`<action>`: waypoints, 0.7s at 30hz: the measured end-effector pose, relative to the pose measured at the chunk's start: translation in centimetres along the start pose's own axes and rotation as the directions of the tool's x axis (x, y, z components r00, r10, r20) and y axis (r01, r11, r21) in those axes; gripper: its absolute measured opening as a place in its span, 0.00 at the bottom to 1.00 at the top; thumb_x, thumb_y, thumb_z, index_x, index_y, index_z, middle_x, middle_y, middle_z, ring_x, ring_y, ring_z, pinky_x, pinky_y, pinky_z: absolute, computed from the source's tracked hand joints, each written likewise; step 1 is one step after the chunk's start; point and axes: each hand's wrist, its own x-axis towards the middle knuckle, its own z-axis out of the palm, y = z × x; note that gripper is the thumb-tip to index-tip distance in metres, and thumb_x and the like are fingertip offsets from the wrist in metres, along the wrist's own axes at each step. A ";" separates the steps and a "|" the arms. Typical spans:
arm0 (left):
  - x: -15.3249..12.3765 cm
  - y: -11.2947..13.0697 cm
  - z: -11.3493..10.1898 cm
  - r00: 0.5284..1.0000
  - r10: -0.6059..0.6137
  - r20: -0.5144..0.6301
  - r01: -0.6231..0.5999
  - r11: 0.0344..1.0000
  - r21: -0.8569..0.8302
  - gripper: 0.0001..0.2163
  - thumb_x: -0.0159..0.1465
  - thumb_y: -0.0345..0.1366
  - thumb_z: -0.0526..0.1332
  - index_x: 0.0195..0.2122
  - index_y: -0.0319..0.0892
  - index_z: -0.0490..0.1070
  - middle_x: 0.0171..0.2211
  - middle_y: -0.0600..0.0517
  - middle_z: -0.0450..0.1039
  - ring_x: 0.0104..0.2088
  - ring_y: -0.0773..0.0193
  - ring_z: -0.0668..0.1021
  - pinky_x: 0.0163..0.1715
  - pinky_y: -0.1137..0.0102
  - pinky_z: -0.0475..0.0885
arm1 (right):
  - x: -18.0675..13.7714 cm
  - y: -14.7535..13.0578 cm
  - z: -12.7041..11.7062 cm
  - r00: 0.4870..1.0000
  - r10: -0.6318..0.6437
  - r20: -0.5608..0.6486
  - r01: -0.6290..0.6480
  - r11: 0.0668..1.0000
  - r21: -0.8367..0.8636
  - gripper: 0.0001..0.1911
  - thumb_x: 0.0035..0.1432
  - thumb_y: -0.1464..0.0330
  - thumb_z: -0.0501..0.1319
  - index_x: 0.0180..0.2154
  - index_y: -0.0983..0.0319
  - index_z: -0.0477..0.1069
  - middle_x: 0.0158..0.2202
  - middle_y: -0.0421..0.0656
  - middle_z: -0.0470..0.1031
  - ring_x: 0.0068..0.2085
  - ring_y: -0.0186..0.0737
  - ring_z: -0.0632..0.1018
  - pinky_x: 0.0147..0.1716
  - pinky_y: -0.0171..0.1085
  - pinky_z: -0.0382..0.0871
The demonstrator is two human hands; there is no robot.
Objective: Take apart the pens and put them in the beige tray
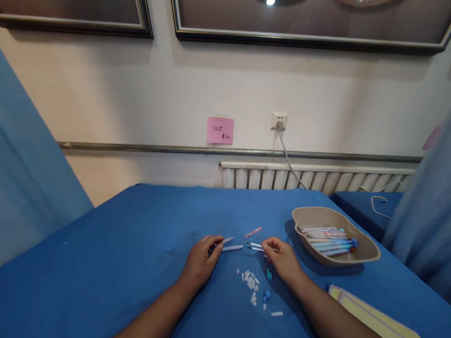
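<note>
My left hand [201, 261] is closed around two pale pen barrels; the lower pen barrel [232, 248] points right, toward my other hand. Between thumb and fingertips, my right hand [282, 259] pinches thin white pen refills [256, 245] whose dark tips face left. A narrow gap separates the refills from the barrels. Just beyond lies a pink patterned pen part [253, 232]. Closer to me are a heap of small white plastic pieces [250, 280], a green cap-like piece [269, 273] and a blue cap-like piece [267, 295]. One longer white piece [277, 313] lies apart.
A beige basin [369, 255] with several pens [329, 242] stands right of my right hand. Yellow paper or packaging [371, 312] lies by my right forearm. The blue-covered table [121, 251] ends at the wall and a radiator [270, 176]. Blue curtains [21, 146] hang at both sides.
</note>
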 end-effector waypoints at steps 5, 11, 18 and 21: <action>0.2 -0.8 -0.2 0.982 0.128 0.138 -0.166 0.936 0.310 0.11 0.58 0.35 0.59 0.43 0.48 0.71 0.42 0.50 0.70 0.43 0.57 0.70 0.45 0.64 0.62 | 0.3 0.3 -0.5 1.000 -0.006 0.004 0.006 1.000 -0.005 0.16 0.49 0.56 0.58 0.26 0.63 0.69 0.19 0.38 0.66 0.22 0.34 0.66 0.23 0.32 0.59; -0.1 0.0 0.7 0.981 0.065 0.184 -0.134 0.909 0.395 0.05 0.57 0.32 0.59 0.36 0.44 0.70 0.37 0.51 0.70 0.41 0.57 0.69 0.40 0.66 0.62 | 0.0 0.4 -0.3 0.998 -0.053 0.022 0.054 0.997 -0.048 0.16 0.50 0.55 0.58 0.26 0.63 0.69 0.20 0.37 0.66 0.23 0.35 0.66 0.24 0.32 0.59; -0.4 0.0 0.9 0.983 0.087 0.161 -0.122 0.967 0.223 0.07 0.61 0.33 0.55 0.39 0.44 0.69 0.36 0.51 0.72 0.39 0.59 0.72 0.40 0.67 0.64 | -0.1 0.2 -0.5 0.998 -0.066 -0.003 0.066 0.997 -0.042 0.17 0.49 0.55 0.59 0.25 0.63 0.69 0.19 0.38 0.66 0.22 0.34 0.66 0.22 0.32 0.59; -0.5 -0.2 0.8 0.987 0.098 0.124 -0.107 0.992 0.069 0.10 0.63 0.34 0.53 0.43 0.45 0.69 0.40 0.50 0.71 0.42 0.60 0.72 0.44 0.68 0.64 | 0.0 0.0 -0.7 0.997 -0.071 -0.004 0.071 0.996 -0.049 0.16 0.49 0.55 0.59 0.25 0.63 0.69 0.19 0.38 0.66 0.22 0.34 0.66 0.23 0.32 0.59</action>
